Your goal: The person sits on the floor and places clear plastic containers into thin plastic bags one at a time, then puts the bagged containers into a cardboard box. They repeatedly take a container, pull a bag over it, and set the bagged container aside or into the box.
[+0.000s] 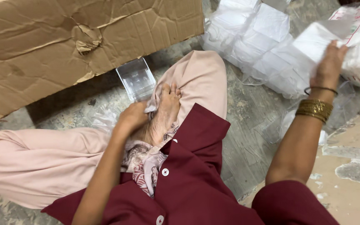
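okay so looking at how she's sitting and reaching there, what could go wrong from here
The clear box sits on the floor just beyond the foot; a leg shift could knock or crack it. The right hand reaches far out to the white packs, a loose pile in slippery plastic that might slide. The left hand rests by the foot, giving little support.

I sit on the grey stone floor [251,125]. The flattened brown cardboard box [63,41] lies at eleven o'clock, the small clear plastic box [136,79] just before it at twelve. The white wrapped packets [263,46] pile at two o'clock, under my right hand [328,62]. My left hand [132,117] rests beside my foot [163,112].
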`<state>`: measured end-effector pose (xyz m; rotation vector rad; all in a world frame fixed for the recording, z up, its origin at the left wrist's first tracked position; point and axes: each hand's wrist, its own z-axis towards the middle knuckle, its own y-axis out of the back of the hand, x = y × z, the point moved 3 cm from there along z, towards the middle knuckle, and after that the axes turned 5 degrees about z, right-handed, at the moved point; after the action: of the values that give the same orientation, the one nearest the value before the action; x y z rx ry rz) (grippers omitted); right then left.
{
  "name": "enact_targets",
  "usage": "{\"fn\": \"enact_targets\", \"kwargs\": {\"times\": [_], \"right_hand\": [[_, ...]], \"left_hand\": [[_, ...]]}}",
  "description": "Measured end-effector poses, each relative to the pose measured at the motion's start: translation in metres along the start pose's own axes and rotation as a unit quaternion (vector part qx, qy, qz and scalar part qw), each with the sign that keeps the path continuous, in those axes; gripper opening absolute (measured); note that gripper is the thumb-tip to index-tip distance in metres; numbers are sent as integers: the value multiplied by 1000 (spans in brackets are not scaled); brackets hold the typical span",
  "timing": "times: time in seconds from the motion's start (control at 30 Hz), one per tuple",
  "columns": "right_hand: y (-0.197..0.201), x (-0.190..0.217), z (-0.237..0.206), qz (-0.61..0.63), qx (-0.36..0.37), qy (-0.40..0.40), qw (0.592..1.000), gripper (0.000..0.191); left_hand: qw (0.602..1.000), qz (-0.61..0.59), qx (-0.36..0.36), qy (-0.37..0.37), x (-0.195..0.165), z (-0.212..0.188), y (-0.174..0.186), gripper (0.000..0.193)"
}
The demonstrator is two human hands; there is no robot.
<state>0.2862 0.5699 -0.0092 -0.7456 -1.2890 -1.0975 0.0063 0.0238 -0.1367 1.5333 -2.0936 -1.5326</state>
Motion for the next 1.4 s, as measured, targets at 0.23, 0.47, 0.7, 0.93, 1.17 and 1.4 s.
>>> {"fn": "enact_targets", "kwargs": {"times": [0.23, 0.47, 0.7, 0.93, 1.17, 1.4], "right_hand": [[-46, 12, -21, -204, -104, 226, 947, 52], [-98, 35, -167, -186, -164, 334, 909, 21], [-143, -45, -233, -234, 30, 222, 946, 24], [-148, -109, -234, -368, 93, 193, 905, 22], [-163, -14, -214, -151, 85, 143, 974, 18], [-356, 51, -238, -109, 488, 91, 862, 70]], "left_hand": [[993, -40, -102, -43, -25, 1, 0, 65], [991, -89, -94, 12, -19, 4, 20, 54], [988, -23, -116, 98, 23, -10, 30, 31], [967, 78, -171, 172, 46, -41, 78, 24], [959, -103, -142, 222, 40, -26, 96, 71], [937, -190, -268, 122, 46, 9, 93, 72]]}}
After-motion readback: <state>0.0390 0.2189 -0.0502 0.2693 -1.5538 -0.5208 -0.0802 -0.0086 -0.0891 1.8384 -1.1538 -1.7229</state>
